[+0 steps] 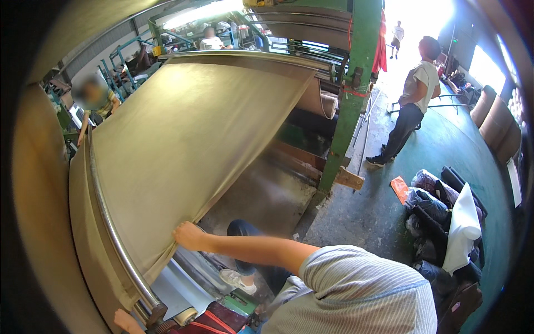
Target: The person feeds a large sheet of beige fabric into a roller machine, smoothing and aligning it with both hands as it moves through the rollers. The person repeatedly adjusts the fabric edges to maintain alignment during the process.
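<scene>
Nearest, at the lower edge, the left hand (128, 322) is beside the lower end of the metal bar (114, 228), next to the hanging part of the tan fabric (183, 133); its fingers are too cut off to tell whether they grip anything. Beyond it, the right hand (190, 236) is clamped on the fabric's right-hand edge, gathering it into small folds above a pale blue sheet (177, 286). A pull stronger here than along the rest of the edge could crease the fabric or draw it askew over the bar. The left hand could be pinched if the bar turns, though whether it turns cannot be told. A white shoe (238, 281) is near the lower machine parts, where a poor footing could jerk the held edge. The fabric slopes up from the bar, beside a green post (347, 111), to the rollers at the back. At the far left a co-worker (100, 103) reaches down near the bar's other end; unequal tension between the two sides could skew the fabric.
</scene>
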`<action>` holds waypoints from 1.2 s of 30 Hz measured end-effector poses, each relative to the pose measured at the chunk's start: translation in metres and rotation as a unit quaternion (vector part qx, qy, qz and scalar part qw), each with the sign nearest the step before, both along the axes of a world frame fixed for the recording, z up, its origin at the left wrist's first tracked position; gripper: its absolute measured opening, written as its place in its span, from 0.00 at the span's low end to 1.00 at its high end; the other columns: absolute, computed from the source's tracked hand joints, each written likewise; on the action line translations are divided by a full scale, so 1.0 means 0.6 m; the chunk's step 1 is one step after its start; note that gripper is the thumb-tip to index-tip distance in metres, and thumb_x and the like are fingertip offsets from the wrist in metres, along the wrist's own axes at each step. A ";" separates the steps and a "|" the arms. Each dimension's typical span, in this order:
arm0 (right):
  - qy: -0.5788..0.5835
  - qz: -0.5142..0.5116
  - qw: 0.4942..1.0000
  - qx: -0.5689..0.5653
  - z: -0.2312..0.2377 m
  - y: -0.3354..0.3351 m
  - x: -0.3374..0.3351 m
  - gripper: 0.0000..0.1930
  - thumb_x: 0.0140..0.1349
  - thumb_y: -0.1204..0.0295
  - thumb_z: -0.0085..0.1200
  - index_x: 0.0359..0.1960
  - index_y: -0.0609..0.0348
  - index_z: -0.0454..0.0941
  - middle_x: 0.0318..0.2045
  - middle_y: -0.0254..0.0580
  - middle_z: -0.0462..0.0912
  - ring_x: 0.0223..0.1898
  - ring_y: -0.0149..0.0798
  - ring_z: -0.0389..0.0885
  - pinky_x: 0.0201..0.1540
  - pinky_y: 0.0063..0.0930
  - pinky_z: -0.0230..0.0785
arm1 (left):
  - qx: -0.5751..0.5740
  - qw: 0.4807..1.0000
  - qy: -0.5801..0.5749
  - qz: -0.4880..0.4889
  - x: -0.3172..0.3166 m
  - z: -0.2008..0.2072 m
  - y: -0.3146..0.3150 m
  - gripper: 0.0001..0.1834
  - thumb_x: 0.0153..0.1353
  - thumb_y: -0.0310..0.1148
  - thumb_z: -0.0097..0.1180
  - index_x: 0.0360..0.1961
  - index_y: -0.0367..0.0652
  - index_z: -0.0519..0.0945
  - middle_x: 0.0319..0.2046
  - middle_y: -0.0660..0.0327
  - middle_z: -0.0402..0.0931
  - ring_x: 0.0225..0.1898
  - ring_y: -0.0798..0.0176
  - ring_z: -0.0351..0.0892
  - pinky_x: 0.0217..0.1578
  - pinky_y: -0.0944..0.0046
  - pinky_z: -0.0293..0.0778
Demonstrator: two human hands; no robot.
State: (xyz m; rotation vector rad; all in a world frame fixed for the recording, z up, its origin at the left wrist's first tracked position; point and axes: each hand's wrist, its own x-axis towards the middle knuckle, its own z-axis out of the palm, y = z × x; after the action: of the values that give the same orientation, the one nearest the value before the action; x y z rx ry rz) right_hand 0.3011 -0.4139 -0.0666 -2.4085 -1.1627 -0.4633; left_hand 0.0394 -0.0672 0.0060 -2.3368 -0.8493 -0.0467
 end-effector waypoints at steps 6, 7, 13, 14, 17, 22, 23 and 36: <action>0.032 0.030 0.999 -0.014 0.033 0.039 -0.038 0.07 0.48 0.70 0.49 0.27 0.58 0.74 0.25 0.41 0.77 0.33 0.42 0.77 0.35 0.34 0.66 | 0.003 0.999 -0.034 -0.011 0.021 0.006 -0.006 0.05 0.51 0.26 0.51 0.20 0.44 0.76 0.22 0.58 0.75 0.26 0.56 0.78 0.25 0.62 0.74; 0.016 0.045 0.999 -0.004 0.030 0.042 -0.038 0.06 0.48 0.70 0.49 0.27 0.57 0.74 0.26 0.41 0.77 0.34 0.42 0.76 0.36 0.35 0.66 | -0.010 1.000 -0.009 -0.002 0.034 0.019 -0.027 0.06 0.52 0.26 0.50 0.20 0.44 0.76 0.22 0.58 0.76 0.27 0.56 0.78 0.26 0.62 0.74; -0.077 0.211 0.971 0.078 0.066 0.004 -0.014 0.06 0.45 0.71 0.49 0.27 0.55 0.72 0.27 0.41 0.73 0.36 0.42 0.72 0.39 0.36 0.64 | 0.027 0.999 -0.036 0.025 -0.024 -0.032 0.048 0.04 0.49 0.28 0.54 0.20 0.43 0.76 0.23 0.58 0.76 0.27 0.56 0.79 0.27 0.62 0.74; -0.107 0.192 0.974 0.061 0.062 -0.020 0.020 0.06 0.45 0.71 0.49 0.26 0.55 0.72 0.28 0.41 0.72 0.36 0.43 0.71 0.40 0.37 0.63 | 0.018 0.999 -0.033 0.030 -0.019 -0.035 0.057 0.04 0.50 0.28 0.53 0.20 0.43 0.76 0.23 0.58 0.76 0.27 0.56 0.79 0.27 0.62 0.74; -0.058 0.021 0.994 0.090 0.060 -0.095 0.127 0.07 0.44 0.72 0.50 0.24 0.61 0.75 0.30 0.48 0.74 0.38 0.48 0.71 0.43 0.40 0.64 | 0.001 0.999 -0.031 0.018 -0.004 -0.030 0.052 0.05 0.51 0.27 0.52 0.20 0.44 0.76 0.23 0.58 0.76 0.27 0.56 0.79 0.27 0.63 0.74; -0.051 -0.109 0.991 0.064 0.051 -0.173 0.181 0.04 0.44 0.71 0.49 0.21 0.56 0.74 0.23 0.44 0.75 0.31 0.44 0.73 0.35 0.35 0.63 | 0.027 0.998 -0.046 -0.026 0.021 -0.004 0.000 0.04 0.45 0.28 0.59 0.20 0.44 0.75 0.23 0.58 0.76 0.27 0.56 0.79 0.27 0.62 0.74; -0.022 -0.086 0.995 0.042 0.023 -0.173 0.173 0.04 0.44 0.70 0.49 0.21 0.56 0.74 0.22 0.43 0.75 0.30 0.44 0.73 0.35 0.36 0.63 | 0.020 0.999 -0.039 -0.025 0.028 -0.006 -0.005 0.04 0.44 0.28 0.59 0.20 0.44 0.75 0.22 0.59 0.76 0.27 0.56 0.79 0.27 0.62 0.74; 0.029 0.000 0.999 0.045 -0.021 -0.069 0.022 0.05 0.45 0.71 0.49 0.22 0.59 0.73 0.22 0.45 0.77 0.31 0.46 0.76 0.34 0.37 0.66 | 0.039 0.998 -0.015 -0.038 0.012 -0.006 -0.004 0.05 0.51 0.28 0.51 0.20 0.45 0.76 0.21 0.59 0.76 0.25 0.57 0.79 0.25 0.61 0.74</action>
State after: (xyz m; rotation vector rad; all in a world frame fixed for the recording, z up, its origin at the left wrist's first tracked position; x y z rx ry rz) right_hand 0.3145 -0.4553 -0.0795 -2.3292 -1.0950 -0.4335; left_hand 0.0468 -0.0693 0.0025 -2.2993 -0.7587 -0.1458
